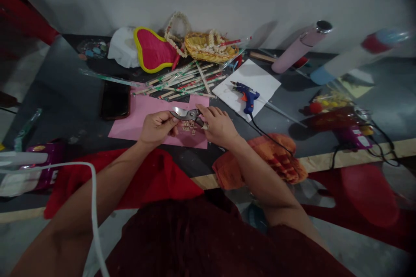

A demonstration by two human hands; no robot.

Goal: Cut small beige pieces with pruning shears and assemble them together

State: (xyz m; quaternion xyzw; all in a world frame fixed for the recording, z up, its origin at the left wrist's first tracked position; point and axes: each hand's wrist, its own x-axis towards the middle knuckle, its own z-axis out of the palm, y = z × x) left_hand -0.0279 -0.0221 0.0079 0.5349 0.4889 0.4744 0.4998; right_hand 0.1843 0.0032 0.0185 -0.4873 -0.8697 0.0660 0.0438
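Note:
My right hand (221,126) is wrapped round the handles of a pair of pruning shears (186,114), whose blades point left. Close to the blade tips, my left hand (157,126) is closed in a pinch; whatever sits between its fingers is too small to make out. Beneath both hands lies pink paper (136,112) with several small pale cut pieces (190,129) on it. Just beyond the paper is a loose pile of wrapped wooden chopsticks (182,80), some in clear and green printed sleeves.
A blue glue gun (248,97) rests on a white board (260,78), its cord trailing right. A phone (115,98) lies left. Behind are a wicker basket (208,47) and a yellow-rimmed pink shape (152,49). Pink flask (302,47) stands right; an orange cloth (276,156) hangs over the front edge.

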